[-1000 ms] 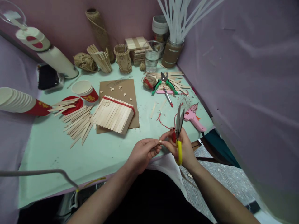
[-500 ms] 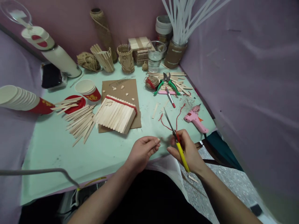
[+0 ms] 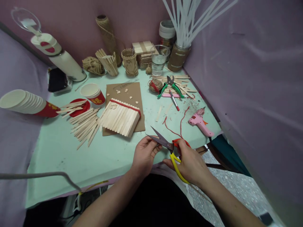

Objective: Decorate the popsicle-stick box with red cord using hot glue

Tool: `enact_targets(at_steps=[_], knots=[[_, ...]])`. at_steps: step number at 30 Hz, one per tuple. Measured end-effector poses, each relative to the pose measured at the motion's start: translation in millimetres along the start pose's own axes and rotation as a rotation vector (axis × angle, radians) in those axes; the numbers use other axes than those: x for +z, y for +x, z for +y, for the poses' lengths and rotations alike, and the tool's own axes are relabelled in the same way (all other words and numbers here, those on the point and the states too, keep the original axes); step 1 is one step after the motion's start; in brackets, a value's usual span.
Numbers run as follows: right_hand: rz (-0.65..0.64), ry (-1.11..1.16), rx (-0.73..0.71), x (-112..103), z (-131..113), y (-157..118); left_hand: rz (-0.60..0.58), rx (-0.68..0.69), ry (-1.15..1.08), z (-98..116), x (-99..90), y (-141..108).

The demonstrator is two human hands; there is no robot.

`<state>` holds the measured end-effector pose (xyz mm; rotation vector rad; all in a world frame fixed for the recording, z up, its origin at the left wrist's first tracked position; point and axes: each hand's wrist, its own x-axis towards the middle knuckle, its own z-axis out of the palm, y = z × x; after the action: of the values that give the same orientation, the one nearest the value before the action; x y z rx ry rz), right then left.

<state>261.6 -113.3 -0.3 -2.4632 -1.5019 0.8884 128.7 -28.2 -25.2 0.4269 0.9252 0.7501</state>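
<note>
Near the table's front edge my left hand is closed in a pinch on a small pale piece, mostly hidden by the fingers and blades. My right hand grips scissors with yellow and red-orange handles. Their blades are parted and reach across the left fingertips. Beyond the hands, a box of craft sticks with a red cord band rests on brown cardboard. Small pale cut pieces lie on that cardboard. Red string lies just past the scissors.
To the right are a pink glue gun, green-handled pruners and a marker. Loose craft sticks, paper cups and a cup stack are left. A water cup stands at the back. A grey cable crosses front left.
The scissors have swung left and their blades have opened, now meeting my left fingertips. My left hand stays pinched in nearly the same place. The view has shifted slightly.
</note>
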Motion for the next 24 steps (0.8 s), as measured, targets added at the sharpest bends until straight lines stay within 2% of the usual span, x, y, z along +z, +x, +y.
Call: enact_targets(at_steps=[17,24], knots=[[0.006,-0.014,-0.029,3.0,0.4,-0.6,-0.025,-0.035,-0.026,-1.3,-1.7,1.2],[-0.05,-0.07,0.012,0.0,-2.5,-1.1,-0.033,-0.049,-0.03,-1.6,-2.9,2.9]])
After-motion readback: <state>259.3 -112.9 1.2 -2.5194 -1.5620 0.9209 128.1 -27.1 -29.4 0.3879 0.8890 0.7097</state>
